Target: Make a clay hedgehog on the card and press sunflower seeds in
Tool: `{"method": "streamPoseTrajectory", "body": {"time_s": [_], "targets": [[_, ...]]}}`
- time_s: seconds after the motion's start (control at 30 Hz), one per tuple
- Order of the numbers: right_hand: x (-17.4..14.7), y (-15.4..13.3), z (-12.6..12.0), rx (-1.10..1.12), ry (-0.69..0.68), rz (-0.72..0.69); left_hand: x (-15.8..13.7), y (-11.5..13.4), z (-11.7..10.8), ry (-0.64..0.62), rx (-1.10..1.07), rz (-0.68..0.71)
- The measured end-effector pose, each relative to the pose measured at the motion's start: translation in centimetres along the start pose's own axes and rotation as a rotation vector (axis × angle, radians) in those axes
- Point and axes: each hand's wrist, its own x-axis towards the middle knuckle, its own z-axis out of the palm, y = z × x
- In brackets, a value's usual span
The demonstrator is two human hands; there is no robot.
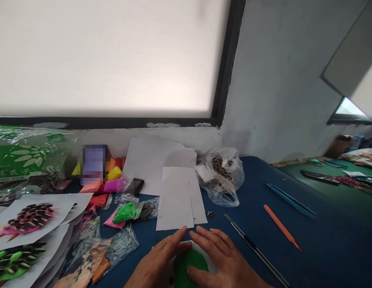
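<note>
Both hands at the lower edge of the head view. The left hand (158,258) and right hand (226,258) lie unclenched, fingers extended, around a green disc (183,263) at bottom centre; the right thumb rests on its surface. The disc's lower margin is cut off by the frame, and its upper edge is partly covered by the left hand. A pale sheet (212,266) beneath is mostly hidden. The dark spot (171,281) near the left palm cannot be identified. Upper left: a package (95,164) with pixelated label; the green-printed bag (20,156) is cropped.
</note>
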Motion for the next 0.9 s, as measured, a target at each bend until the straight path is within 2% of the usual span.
{"method": "streamPoseTrajectory", "body": {"time_s": [0.07, 0.13, 0.33, 0.47, 0.67, 0.83, 0.9], "targets": [[0.5, -0.1, -0.8, 0.002, -0.015, 0.016, -0.1, 0.1, 0.0, -0.009, -0.008, -0.017], [1.0, -0.2, -1.5, 0.012, -0.100, 0.005, -0.1, 0.0, -0.1, -0.011, -0.001, -0.005], [1.0, -0.4, -1.3, 0.035, -0.057, 0.086, -0.1, -0.3, -0.2, -0.039, -0.036, 0.002], [0.5, 0.0, -1.2, 0.000, -0.101, -0.010, 0.0, -0.1, -0.2, -0.044, -0.058, 0.003], [0.3, -0.2, 0.5, -0.064, 0.051, -0.009, -0.1, 0.2, -0.4, -0.045, -0.050, 0.044], [0.2, 0.2, -0.7, 0.017, -0.110, 0.068, -0.3, 0.4, -0.4, -0.063, -0.022, -0.023], [0.2, 0.5, -1.5, 0.020, -0.119, 0.153, -0.3, 0.3, -0.4, -0.052, -0.020, -0.026]]}}
